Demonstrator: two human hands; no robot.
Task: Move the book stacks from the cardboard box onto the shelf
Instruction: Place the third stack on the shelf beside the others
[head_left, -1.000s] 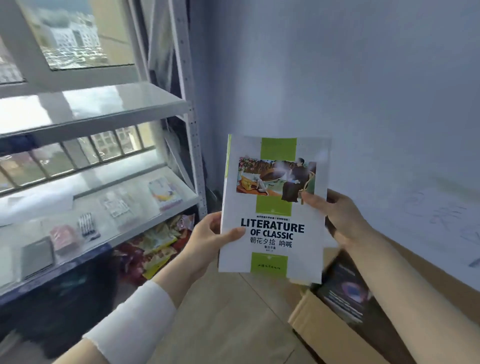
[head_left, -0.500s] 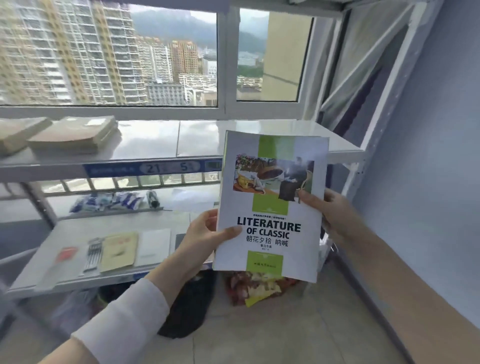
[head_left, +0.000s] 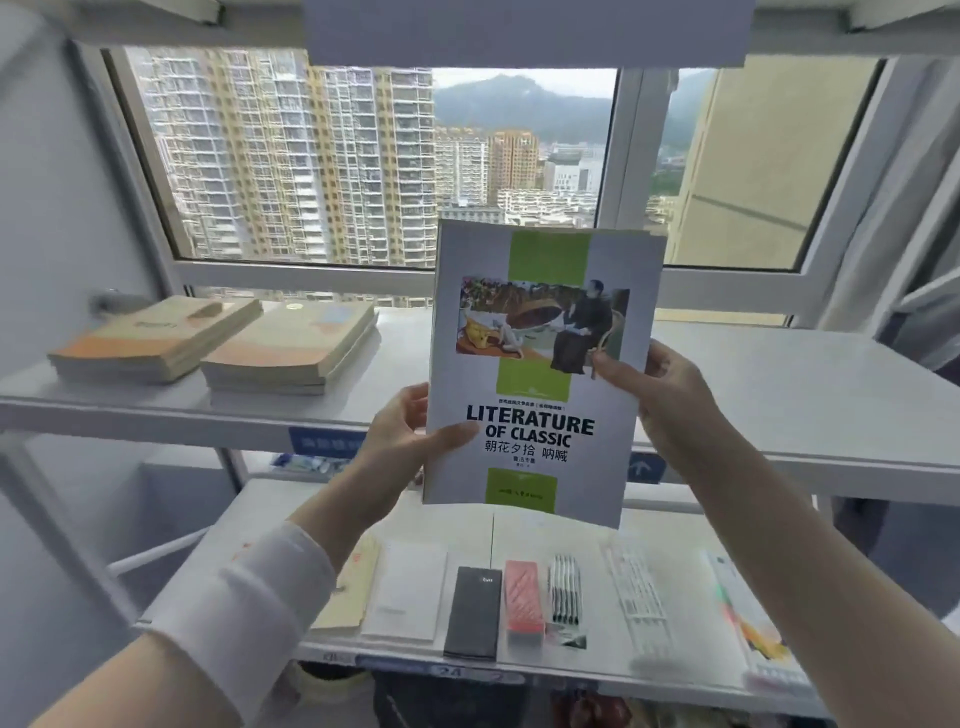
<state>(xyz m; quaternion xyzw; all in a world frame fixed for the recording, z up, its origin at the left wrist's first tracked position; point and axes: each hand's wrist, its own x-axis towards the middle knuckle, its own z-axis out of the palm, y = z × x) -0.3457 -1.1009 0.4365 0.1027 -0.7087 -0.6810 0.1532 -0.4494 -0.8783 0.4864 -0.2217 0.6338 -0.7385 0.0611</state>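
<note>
I hold a white-and-green book stack (head_left: 540, 374), its top cover reading "Literature of Classic", upright in front of the white shelf (head_left: 779, 374). My left hand (head_left: 410, 436) grips its lower left edge, thumb on the cover. My right hand (head_left: 660, 395) grips its right edge. Two tan book stacks (head_left: 156, 338) (head_left: 296, 348) lie flat on the left part of the same shelf board. The cardboard box is out of view.
A lower shelf board (head_left: 260, 519) carries a black case (head_left: 472, 613), a pink packet (head_left: 524, 597), pens (head_left: 565, 590) and flat paper items. A large window (head_left: 363, 156) stands behind the shelf. White uprights frame both sides.
The view has swung left and up from the cardboard box and wall to face the shelf squarely. The book stack stays in both hands, now in front of the upper shelf board.
</note>
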